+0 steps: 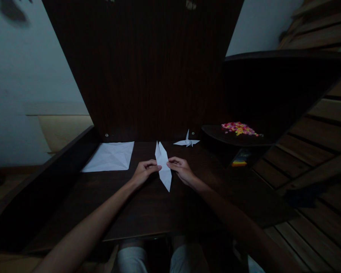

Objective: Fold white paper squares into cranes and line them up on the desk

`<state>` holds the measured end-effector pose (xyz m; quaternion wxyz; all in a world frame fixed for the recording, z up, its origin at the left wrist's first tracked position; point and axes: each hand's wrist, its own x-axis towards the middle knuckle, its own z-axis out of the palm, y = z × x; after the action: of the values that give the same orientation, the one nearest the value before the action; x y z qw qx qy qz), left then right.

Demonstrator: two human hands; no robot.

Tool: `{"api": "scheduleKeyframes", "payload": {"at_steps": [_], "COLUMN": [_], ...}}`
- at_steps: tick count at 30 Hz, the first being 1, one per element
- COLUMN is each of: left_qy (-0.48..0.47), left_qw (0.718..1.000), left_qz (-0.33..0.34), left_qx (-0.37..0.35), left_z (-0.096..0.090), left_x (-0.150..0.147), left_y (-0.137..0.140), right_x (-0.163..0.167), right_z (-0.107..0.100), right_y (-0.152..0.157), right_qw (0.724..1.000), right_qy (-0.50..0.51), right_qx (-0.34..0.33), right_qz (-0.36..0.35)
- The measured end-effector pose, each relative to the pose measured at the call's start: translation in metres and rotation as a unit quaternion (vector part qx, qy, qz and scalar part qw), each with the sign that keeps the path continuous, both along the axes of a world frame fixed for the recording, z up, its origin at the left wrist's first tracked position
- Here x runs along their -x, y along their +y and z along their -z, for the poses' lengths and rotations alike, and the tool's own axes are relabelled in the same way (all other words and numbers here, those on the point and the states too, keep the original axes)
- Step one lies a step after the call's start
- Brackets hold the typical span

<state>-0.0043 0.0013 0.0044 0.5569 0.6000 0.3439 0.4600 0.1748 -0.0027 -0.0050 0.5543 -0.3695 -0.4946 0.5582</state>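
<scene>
Between my two hands is a folded white paper, a long pointed shape with a split tip at its far end and a single point toward me. My left hand pinches its left edge, thumb on top. My right hand grips the right edge with thumb and fingers. Beyond, near the back panel, stands a finished-looking white paper crane with wings spread. To the left lies a creased white sheet of paper, flat on the dark desk.
A raised side board borders the desk on the left. At right, a low corner shelf carries a heap of small pink, red and yellow pieces. Under it sits a yellow and blue item. A tall dark panel rises behind.
</scene>
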Motion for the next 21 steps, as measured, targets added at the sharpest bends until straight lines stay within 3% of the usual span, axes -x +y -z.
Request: {"api": "scheduleKeyframes", "payload": {"at_steps": [8, 15, 21], "left_qy": [-0.003, 0.053, 0.008], "left_qw": [1.000, 0.995, 0.999], "left_qz": [0.003, -0.064, -0.025], "left_qx": [-0.001, -0.061, 0.021], "left_z": [0.0015, 0.0026, 0.0031], "left_x": [-0.0005, -0.0009, -0.0048], "left_y": [-0.0001, 0.0013, -0.0008], "right_x": [0.0001, 0.0006, 0.0006], "right_z": [-0.0020, -0.0019, -0.0012], "right_y": [-0.0016, -0.0017, -0.0016], "right_qw": [0.997, 0.998, 1.000], "right_qy": [0.040, 0.035, 0.006], "right_qx": [0.046, 0.043, 0.014], "right_qz": [-0.052, -0.031, -0.027]}}
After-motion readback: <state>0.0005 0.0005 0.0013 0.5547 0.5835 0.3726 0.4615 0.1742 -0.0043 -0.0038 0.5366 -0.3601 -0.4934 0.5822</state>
